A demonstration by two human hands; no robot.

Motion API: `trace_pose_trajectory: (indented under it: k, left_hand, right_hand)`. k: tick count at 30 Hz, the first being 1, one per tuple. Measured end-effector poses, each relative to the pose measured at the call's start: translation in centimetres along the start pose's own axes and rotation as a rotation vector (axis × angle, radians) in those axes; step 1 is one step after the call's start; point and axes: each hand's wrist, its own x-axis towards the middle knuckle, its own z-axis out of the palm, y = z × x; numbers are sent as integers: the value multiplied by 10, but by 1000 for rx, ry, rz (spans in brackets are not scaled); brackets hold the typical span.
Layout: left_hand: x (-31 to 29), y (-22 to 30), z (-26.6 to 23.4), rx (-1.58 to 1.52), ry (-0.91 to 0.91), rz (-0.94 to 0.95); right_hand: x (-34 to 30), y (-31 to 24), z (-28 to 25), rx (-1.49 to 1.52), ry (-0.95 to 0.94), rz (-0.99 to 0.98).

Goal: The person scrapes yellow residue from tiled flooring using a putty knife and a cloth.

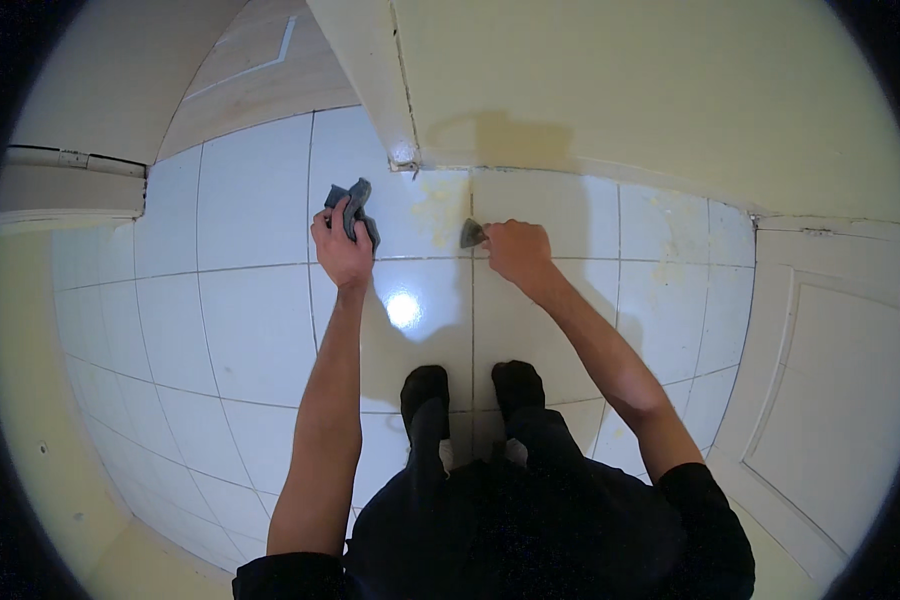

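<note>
Bunched in my left hand (344,247) is a dark grey cloth (355,203), its folds sticking out past my fingers just above the floor tiles. My right hand (519,248) is closed round the handle of a small scraper (470,234). The scraper's dark, flared blade points left, at the grout line between two tiles; whether it touches the floor I cannot tell. Between my hands, a yellowish smeared stain (438,212) spreads over the white tile near the wall's foot.
White square tiles (255,310) cover the floor. A yellow wall (650,90) runs along the far side, with a door-frame corner (402,160) at its left end. More yellowish stains (675,235) lie at the right. A panelled white door (820,370) stands at the right. My dark-socked feet (425,385) are near.
</note>
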Motion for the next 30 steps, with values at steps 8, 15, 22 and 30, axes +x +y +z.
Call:
trace_pose_trajectory:
  k: [8, 15, 22, 30]
  left_hand:
    - [-5, -6, -1, 3, -1, 7]
    - [-5, 0, -3, 3, -10, -4]
    - [-4, -5, -4, 17, -1, 3]
    - [-4, -3, -6, 17, -13, -15]
  right_hand:
    - [-18, 0, -11, -42, -65, -1]
    - [-3, 2, -14, -59, 13, 43]
    - [17, 18, -32, -218, -29, -61]
    - [29, 10, -48, -209, -22, -109]
